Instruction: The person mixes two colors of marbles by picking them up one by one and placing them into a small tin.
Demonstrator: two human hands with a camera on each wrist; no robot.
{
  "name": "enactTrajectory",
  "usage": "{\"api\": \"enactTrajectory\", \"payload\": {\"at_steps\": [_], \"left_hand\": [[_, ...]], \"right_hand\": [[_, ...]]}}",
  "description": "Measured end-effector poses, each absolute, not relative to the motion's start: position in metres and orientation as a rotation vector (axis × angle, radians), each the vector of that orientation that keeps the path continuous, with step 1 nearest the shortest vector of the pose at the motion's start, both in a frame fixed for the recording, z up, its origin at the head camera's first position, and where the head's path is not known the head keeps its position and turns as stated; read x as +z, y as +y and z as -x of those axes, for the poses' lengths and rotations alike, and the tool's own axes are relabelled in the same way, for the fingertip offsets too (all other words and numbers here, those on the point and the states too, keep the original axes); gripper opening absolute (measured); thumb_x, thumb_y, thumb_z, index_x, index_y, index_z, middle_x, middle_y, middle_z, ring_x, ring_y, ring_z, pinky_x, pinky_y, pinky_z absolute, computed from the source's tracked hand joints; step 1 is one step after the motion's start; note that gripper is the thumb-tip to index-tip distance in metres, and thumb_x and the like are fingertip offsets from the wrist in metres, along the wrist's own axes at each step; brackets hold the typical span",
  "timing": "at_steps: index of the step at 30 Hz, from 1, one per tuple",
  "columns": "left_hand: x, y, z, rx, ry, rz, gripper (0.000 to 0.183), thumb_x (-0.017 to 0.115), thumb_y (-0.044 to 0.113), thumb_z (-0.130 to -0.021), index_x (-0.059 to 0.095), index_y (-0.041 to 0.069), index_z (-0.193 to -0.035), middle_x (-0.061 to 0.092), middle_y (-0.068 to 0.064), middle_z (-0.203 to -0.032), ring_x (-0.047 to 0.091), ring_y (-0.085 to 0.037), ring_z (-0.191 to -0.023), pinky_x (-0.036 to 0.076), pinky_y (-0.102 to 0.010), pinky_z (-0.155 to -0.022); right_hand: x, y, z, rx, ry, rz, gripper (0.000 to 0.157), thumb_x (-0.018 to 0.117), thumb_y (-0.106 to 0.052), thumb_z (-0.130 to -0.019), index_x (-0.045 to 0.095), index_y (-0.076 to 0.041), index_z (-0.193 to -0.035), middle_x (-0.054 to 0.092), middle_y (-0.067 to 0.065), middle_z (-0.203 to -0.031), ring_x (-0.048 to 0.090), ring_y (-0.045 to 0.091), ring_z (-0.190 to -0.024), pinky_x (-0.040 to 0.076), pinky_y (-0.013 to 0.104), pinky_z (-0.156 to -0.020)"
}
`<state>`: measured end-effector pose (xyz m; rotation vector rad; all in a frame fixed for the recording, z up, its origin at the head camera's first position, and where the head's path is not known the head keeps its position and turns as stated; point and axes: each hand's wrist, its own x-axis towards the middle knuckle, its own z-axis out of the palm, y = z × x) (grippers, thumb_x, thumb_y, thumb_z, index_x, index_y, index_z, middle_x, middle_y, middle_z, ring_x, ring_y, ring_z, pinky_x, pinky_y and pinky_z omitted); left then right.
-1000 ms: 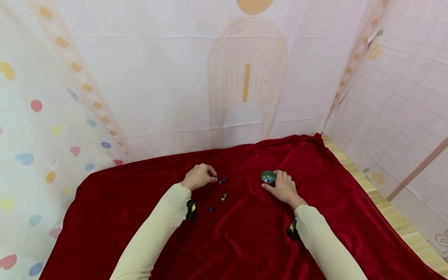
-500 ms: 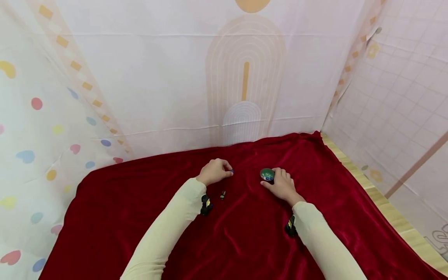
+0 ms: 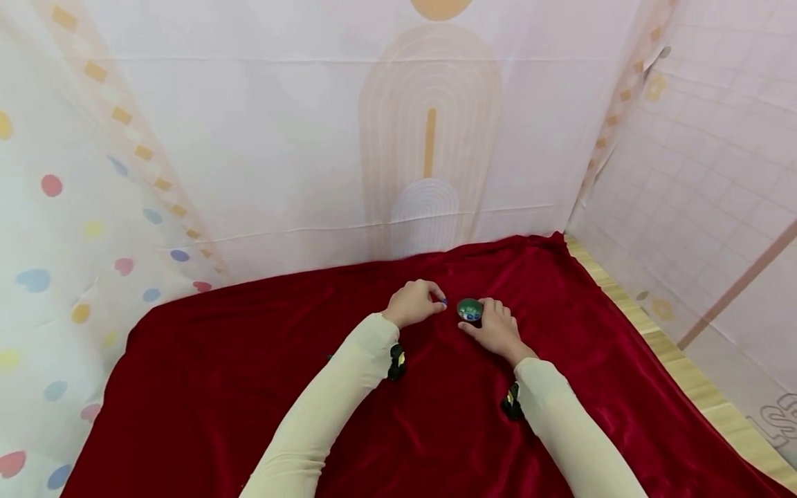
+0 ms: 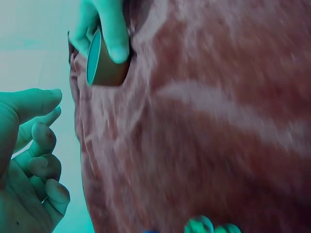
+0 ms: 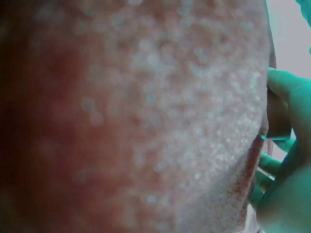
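In the head view my left hand pinches a small blue piece between thumb and fingertips, a short way left of a small round cup. My right hand grips this cup from its right side, thumb in front. The cup is green inside and holds several small blue pieces. In the left wrist view the cup shows as a short cylinder on its side in the right hand's fingers, over the cloth. What kind the small pieces are I cannot tell.
Dark red velvet cloth with soft folds covers the table, and its pale wooden edge shows at right. Shiny small pieces lie at the bottom of the left wrist view. Printed white curtains stand behind and at both sides.
My left hand has moved right across the cloth toward the cup, pinching the blue piece. Loose pieces seen earlier are now largely hidden by the left sleeve. My right hand and cup stay nearly still.
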<state>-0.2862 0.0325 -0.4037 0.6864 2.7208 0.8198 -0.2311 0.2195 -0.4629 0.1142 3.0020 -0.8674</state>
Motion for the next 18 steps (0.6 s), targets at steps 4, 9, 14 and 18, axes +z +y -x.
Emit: {"api": "enactTrajectory", "payload": {"at_steps": [4, 9, 14, 18], "left_hand": [[-0.406, 0.049, 0.283, 0.838, 2.705, -0.704, 0.02, 0.068, 0.025, -0.089, 0.073, 0.014, -0.106, 0.064, 0.0, -0.072, 0.051, -0.01, -0.061, 0.04, -0.024, -0.053], [-0.412, 0.059, 0.277, 0.86, 2.679, -0.713, 0.021, 0.068, 0.023, -0.089, 0.072, 0.013, -0.107, 0.061, 0.001, -0.067, 0.048, -0.009, -0.058, 0.037, -0.023, -0.051], [-0.416, 0.064, 0.278, 0.877, 2.685, -0.698, 0.021, 0.068, 0.023, -0.09, 0.072, 0.013, -0.108, 0.06, 0.001, -0.068, 0.047, -0.009, -0.058, 0.036, -0.023, -0.051], [-0.415, 0.067, 0.281, 0.902, 2.672, -0.713, 0.022, 0.068, 0.022, -0.09, 0.072, 0.013, -0.109, 0.061, 0.001, -0.069, 0.047, -0.009, -0.059, 0.036, -0.023, -0.051]], "right_hand": [[-0.465, 0.221, 0.232, -0.869, 3.002, -0.102, 0.067, 0.065, -0.042, -0.09, 0.038, 0.001, -0.133, 0.045, 0.022, -0.132, 0.04, 0.04, -0.124, 0.035, 0.054, -0.098], [-0.469, 0.221, 0.23, -0.884, 2.999, -0.115, 0.065, 0.065, -0.041, -0.09, 0.039, 0.001, -0.132, 0.045, 0.021, -0.132, 0.041, 0.039, -0.123, 0.035, 0.053, -0.097], [-0.47, 0.221, 0.23, -0.885, 2.999, -0.106, 0.066, 0.064, -0.041, -0.09, 0.039, 0.001, -0.133, 0.045, 0.021, -0.131, 0.041, 0.04, -0.122, 0.036, 0.053, -0.097], [-0.469, 0.223, 0.232, -0.879, 3.007, -0.109, 0.065, 0.064, -0.041, -0.09, 0.039, 0.001, -0.133, 0.046, 0.021, -0.131, 0.041, 0.04, -0.123, 0.036, 0.053, -0.097]]}}
